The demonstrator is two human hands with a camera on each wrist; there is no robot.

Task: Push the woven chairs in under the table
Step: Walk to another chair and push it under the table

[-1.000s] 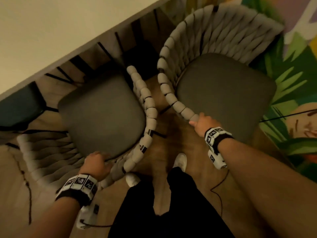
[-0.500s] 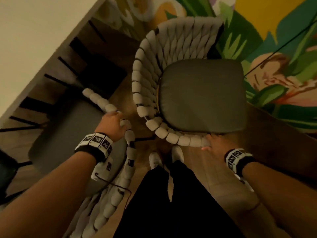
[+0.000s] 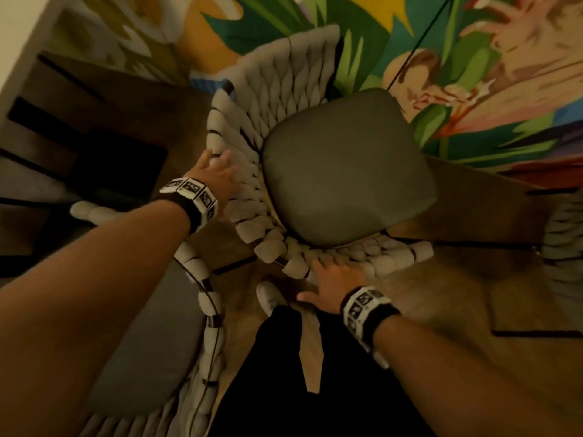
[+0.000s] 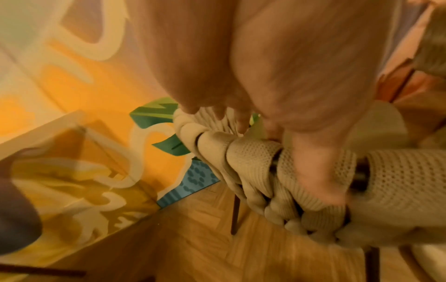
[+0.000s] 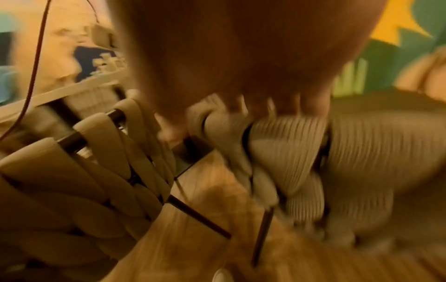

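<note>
A woven chair [image 3: 271, 134] with a grey seat cushion [image 3: 344, 171] stands in the middle of the head view, out from the white table [image 3: 19, 29] at the top left. My left hand [image 3: 217, 171] grips its thick woven rim [image 4: 398, 181] on the left side, with the thumb [image 4: 318, 171] wrapped over the cord. At the near edge my right hand [image 3: 331, 275] holds the same rim [image 5: 362, 143], fingers [image 5: 306, 106] over the top and thumb on the outside. A second woven chair [image 3: 205, 304] sits at the lower left, its cushion [image 3: 145, 351] partly under my left arm.
Dark table legs and frame [image 3: 120, 165] stand left of the chair. A colourful patterned rug [image 3: 473, 89] lies beyond it, crossed by a thin cable [image 3: 419, 45]. Part of a third woven chair [image 3: 564, 231] shows at the right edge. My feet [image 3: 268, 298] stand on the wooden floor.
My left hand left the lower-left chair's rim and took hold of the middle chair's rim. The middle chair has turned, and my right hand stays on its near rim.
</note>
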